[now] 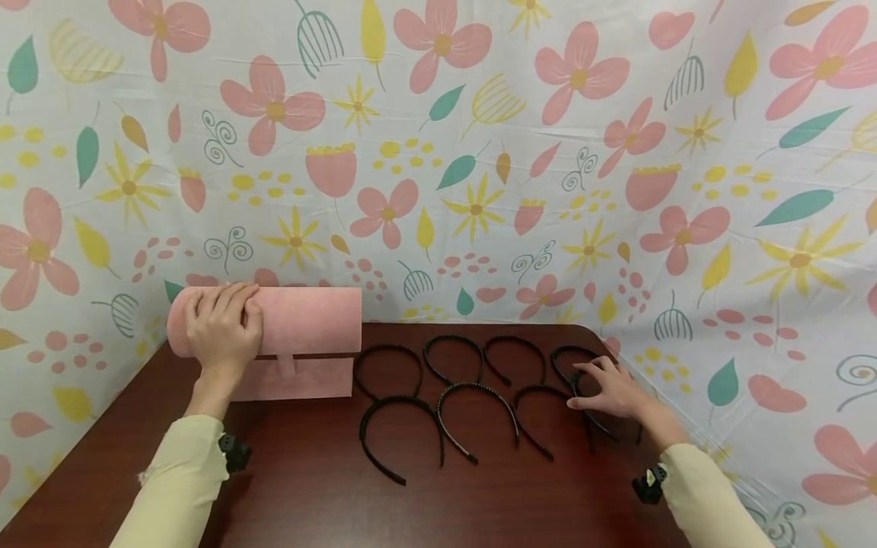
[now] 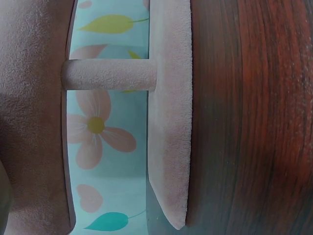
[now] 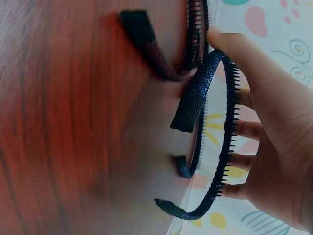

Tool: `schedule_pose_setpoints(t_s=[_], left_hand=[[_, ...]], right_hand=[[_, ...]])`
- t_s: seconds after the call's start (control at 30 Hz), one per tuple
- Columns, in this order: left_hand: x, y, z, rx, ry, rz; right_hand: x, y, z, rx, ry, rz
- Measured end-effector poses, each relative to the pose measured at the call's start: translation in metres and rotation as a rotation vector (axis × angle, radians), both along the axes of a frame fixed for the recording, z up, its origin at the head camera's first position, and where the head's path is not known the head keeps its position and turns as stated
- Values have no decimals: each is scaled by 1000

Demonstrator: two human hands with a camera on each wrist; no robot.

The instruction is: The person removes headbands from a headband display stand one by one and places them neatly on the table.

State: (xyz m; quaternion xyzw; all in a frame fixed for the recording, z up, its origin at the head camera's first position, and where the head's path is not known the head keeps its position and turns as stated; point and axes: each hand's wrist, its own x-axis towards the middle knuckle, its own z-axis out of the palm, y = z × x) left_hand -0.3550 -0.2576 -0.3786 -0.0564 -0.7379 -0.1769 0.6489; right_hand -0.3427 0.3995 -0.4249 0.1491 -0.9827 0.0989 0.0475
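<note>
A pink plush headband stand (image 1: pixel 311 320) with a thick horizontal roll stands at the table's left back. My left hand (image 1: pixel 226 323) grips the roll's left part from above. Close up in the left wrist view are the stand's short post (image 2: pixel 110 74) and flat base (image 2: pixel 168 112). At the far right, my right hand (image 1: pixel 610 387) holds a dark blue toothed headband (image 3: pixel 227 117). In the right wrist view, the thumb touches its upper bend and the fingers lie against its toothed side, fingertips hidden behind the band. Other headbands lie just beyond and beside it.
Several dark headbands lie in two rows across the middle, among them one with a beaded edge (image 1: pixel 445 426) and a wide plain one (image 1: pixel 370 449). The brown wooden table (image 1: pixel 411 517) meets a flowered cloth (image 1: pixel 479 251) behind and at the right.
</note>
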Motion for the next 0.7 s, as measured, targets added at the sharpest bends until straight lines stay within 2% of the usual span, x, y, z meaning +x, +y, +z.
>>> schedule_pose_setpoints(t_s=[0.2, 0.33, 0.5, 0.7], left_hand=[[0, 0, 0, -4, 5, 6], [-1, -1, 0, 4, 24, -4], [-2, -3, -1, -7, 13, -11], [-4, -4, 0, -1, 27, -21]], right_hand=[[4, 11, -6, 29, -31, -22], [5, 14, -11, 41, -90, -40], [8, 16, -16, 27, -166, -47], [8, 19, -13, 0, -158, -24]])
